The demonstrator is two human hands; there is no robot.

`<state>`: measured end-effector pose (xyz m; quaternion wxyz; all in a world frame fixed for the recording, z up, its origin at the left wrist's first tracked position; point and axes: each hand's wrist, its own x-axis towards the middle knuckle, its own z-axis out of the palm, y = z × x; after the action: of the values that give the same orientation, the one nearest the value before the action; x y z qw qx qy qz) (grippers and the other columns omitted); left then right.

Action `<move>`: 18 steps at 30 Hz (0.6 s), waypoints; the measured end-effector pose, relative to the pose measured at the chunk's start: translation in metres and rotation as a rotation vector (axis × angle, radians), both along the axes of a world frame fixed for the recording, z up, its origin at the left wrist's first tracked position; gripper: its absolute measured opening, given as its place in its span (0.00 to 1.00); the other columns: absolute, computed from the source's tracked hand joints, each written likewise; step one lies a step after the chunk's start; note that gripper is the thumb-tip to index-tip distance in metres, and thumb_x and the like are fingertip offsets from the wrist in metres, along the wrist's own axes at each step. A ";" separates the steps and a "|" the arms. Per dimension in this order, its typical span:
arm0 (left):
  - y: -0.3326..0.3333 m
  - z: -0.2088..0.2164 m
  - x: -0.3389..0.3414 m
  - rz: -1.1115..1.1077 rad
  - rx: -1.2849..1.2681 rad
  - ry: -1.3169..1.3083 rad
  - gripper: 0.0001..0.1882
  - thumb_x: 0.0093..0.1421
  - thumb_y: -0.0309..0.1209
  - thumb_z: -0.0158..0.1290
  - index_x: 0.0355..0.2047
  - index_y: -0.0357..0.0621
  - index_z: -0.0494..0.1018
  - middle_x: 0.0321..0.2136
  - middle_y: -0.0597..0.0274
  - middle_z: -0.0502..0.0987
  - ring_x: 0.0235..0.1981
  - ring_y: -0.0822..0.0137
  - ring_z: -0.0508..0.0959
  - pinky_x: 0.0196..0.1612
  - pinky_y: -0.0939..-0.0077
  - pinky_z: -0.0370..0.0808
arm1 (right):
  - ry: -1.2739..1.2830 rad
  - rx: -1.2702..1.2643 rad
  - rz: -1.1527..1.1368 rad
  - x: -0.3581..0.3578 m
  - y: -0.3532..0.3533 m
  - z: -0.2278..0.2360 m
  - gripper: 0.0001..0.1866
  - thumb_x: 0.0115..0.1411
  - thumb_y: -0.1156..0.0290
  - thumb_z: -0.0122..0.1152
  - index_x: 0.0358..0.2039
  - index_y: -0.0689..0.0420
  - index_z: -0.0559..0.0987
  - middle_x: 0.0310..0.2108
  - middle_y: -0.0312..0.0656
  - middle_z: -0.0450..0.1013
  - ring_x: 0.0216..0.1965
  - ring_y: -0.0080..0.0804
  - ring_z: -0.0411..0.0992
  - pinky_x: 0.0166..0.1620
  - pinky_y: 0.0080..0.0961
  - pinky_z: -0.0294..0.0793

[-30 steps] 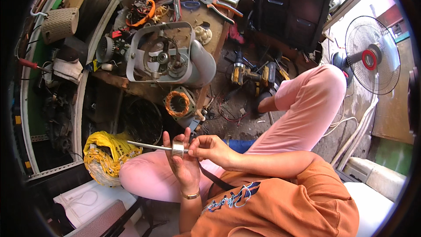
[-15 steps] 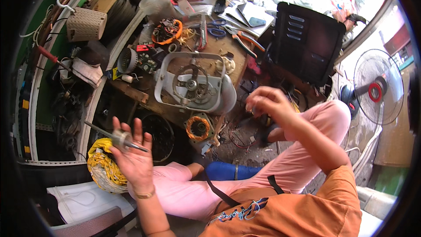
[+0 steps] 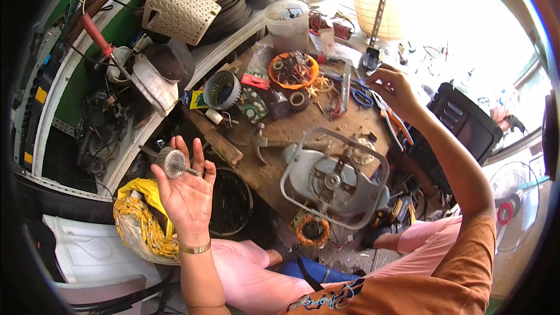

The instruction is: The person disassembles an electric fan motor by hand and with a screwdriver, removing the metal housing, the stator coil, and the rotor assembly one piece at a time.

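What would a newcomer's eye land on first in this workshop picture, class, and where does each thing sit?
First, the left hand raised at lower left, holding a small metal rotor on a shaft. Next, the grey fan motor housing on the wooden bench at centre. The right hand reaches toward the tools at the bench's far end.

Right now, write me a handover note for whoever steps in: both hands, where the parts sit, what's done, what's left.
Left hand: raised palm up, fingers spread, holding the small grey metal rotor with its thin steel shaft.
Right hand: stretched out over the far side of the cluttered wooden workbench, fingertips among the blue-handled scissors and other tools; whether it grips anything cannot be told.
Grey fan motor housing with wire guard frame: lying on the bench, open.
Done: rotor is out of the housing.
Left: rotor not yet refitted.
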<state>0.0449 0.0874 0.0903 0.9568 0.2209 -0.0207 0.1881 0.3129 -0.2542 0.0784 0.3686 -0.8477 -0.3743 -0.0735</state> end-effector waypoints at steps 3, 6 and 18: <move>0.012 0.001 0.003 0.051 -0.049 0.025 0.27 0.65 0.49 0.42 0.58 0.48 0.62 0.58 0.65 0.66 0.61 0.59 0.62 0.54 0.56 0.64 | -0.049 -0.003 0.046 0.047 0.049 -0.009 0.05 0.53 0.77 0.61 0.33 0.57 0.79 0.33 0.42 0.73 0.34 0.37 0.73 0.39 0.30 0.72; 0.017 0.000 0.006 0.076 -0.078 0.055 0.28 0.65 0.50 0.42 0.59 0.48 0.62 0.57 0.65 0.67 0.61 0.60 0.62 0.54 0.56 0.63 | -0.283 -0.095 0.130 0.083 0.096 -0.019 0.06 0.52 0.77 0.61 0.32 0.56 0.79 0.32 0.44 0.72 0.35 0.43 0.72 0.39 0.35 0.71; 0.025 -0.005 0.009 0.075 -0.205 0.138 0.29 0.66 0.49 0.41 0.61 0.44 0.59 0.54 0.63 0.70 0.54 0.63 0.68 0.52 0.63 0.64 | -0.530 -0.443 0.498 0.120 0.256 -0.033 0.11 0.51 0.64 0.63 0.35 0.51 0.79 0.37 0.39 0.73 0.42 0.43 0.71 0.43 0.39 0.72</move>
<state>0.0539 0.1121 0.0856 0.9657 0.1350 0.0726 0.2094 0.4331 0.0020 0.0452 0.0752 -0.7419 -0.6561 -0.1157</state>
